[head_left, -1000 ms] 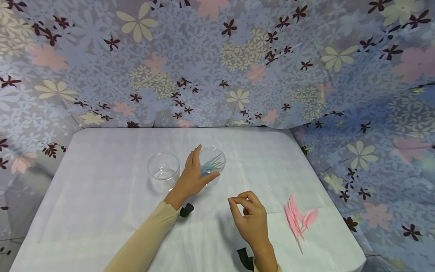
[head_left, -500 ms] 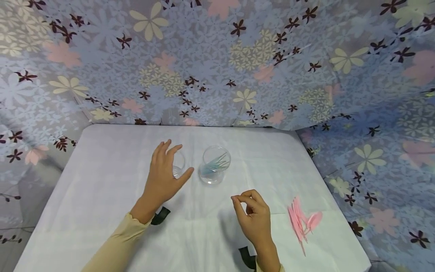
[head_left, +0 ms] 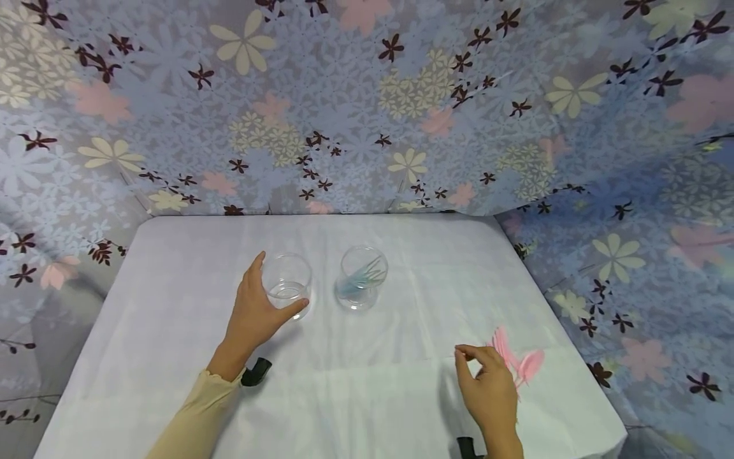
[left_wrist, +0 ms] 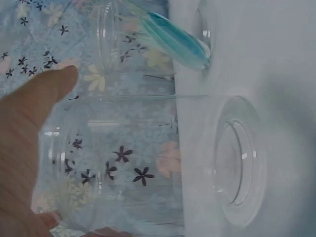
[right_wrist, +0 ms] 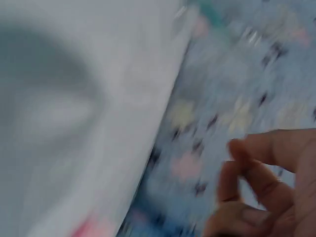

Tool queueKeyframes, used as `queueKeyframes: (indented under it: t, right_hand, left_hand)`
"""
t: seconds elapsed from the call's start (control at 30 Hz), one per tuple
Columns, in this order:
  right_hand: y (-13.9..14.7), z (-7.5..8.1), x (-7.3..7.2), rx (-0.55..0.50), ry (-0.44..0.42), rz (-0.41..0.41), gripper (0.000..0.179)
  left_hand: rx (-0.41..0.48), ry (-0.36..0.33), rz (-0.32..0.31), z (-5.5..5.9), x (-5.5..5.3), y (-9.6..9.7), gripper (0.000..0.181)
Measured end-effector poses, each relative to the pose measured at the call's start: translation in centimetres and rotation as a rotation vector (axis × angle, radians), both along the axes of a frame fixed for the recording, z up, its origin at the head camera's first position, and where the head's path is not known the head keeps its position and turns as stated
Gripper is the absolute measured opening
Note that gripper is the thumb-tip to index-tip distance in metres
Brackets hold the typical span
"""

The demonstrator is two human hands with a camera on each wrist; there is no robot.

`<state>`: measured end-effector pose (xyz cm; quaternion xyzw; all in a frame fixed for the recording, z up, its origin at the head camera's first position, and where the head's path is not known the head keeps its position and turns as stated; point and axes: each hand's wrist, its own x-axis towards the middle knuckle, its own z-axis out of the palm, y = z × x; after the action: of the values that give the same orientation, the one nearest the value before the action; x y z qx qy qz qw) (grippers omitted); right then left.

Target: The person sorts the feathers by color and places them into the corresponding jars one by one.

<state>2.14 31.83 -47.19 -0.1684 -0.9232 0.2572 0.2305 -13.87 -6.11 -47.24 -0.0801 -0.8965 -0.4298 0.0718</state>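
the left hand [head_left: 253, 317] flanks a clear, round, glassy cup [head_left: 287, 273] with wide fingers. the right hand [head_left: 490, 390], fingers pinched narrow, hovers near pink plastic cutlery [head_left: 530, 366].

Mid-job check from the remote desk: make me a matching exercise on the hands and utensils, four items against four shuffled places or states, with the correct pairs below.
Column one
1. Blue-green utensils
2. Left hand
3. Pink utensils
4. Right hand

Column two
A. Lying on the white cloth, partly hidden in the head view
B. Fingers curled, thumb tip close to a fingertip
C. Standing at a slant inside the right clear cup
D. Thumb and fingers spread at the left clear cup

Right pairs: 1-C, 2-D, 3-A, 4-B
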Motion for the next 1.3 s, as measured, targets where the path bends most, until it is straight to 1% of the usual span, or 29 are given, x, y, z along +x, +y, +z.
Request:
queueKeyframes:
  t: [0.1, 0.17, 0.23, 0.3, 0.4, 0.5, 0.6, 0.73, 0.83, 0.9, 0.97, 1.13, 1.3]
  right_hand:
    - [3.0, 0.3, 1.7, 0.015, -0.158, -0.172, 0.015]
    - [4.9, 0.5, 2.8, -0.005, -0.250, -0.266, 0.023]
    - [6.6, 0.3, 3.8, -0.035, -0.357, -0.347, 0.030]
    - [7.9, -0.3, 4.5, -0.064, -0.436, -0.400, 0.035]
    - [8.9, -1.6, 5.2, -0.108, -0.511, -0.444, 0.038]
    - [9.3, -2.6, 5.6, -0.137, -0.533, -0.456, 0.040]
    - [9.4, -3.1, 5.7, -0.154, -0.565, -0.463, 0.042]
    - [9.5, -3.4, 5.6, -0.173, -0.590, -0.452, 0.045]
    - [9.3, -3.7, 5.4, -0.180, -0.597, -0.435, 0.045]
    - [9.2, -3.9, 5.3, -0.180, -0.602, -0.435, 0.043]
    - [9.1, -4.1, 5.3, -0.169, -0.601, -0.445, 0.041]
    - [9.0, -4.2, 5.1, -0.158, -0.603, -0.466, 0.037]
    - [9.0, -3.9, 4.9, -0.141, -0.604, -0.454, 0.038]
  left_hand:
    - [0.023, -0.045, 0.012, -0.4, 0.0, -0.2, 0.128]
    - [0.031, -0.056, 0.019, -0.7, -0.1, -0.3, 0.126]
    - [0.038, -0.057, 0.026, -0.8, -0.2, -0.4, 0.122]
    - [0.044, -0.053, 0.037, -0.9, 0.0, -0.4, 0.118]
    - [0.068, -0.046, 0.063, -0.6, 0.6, -0.1, 0.117]
    - [0.110, -0.037, 0.067, -0.3, 1.6, 0.9, 0.118]
    - [0.138, -0.010, 0.035, -0.1, 2.8, 2.2, 0.118]
    - [0.124, 0.024, -0.028, -0.4, 4.6, 3.8, 0.119]
    - [0.098, 0.008, -0.059, -0.7, 5.7, 4.7, 0.119]
    - [0.081, -0.005, -0.070, -1.0, 6.2, 5.1, 0.119]
    - [0.070, -0.015, -0.078, -1.2, 6.6, 5.4, 0.119]
    - [0.056, -0.023, -0.100, -1.5, 7.0, 5.9, 0.118]
    - [0.053, -0.023, -0.136, -1.7, 7.2, 6.3, 0.118]
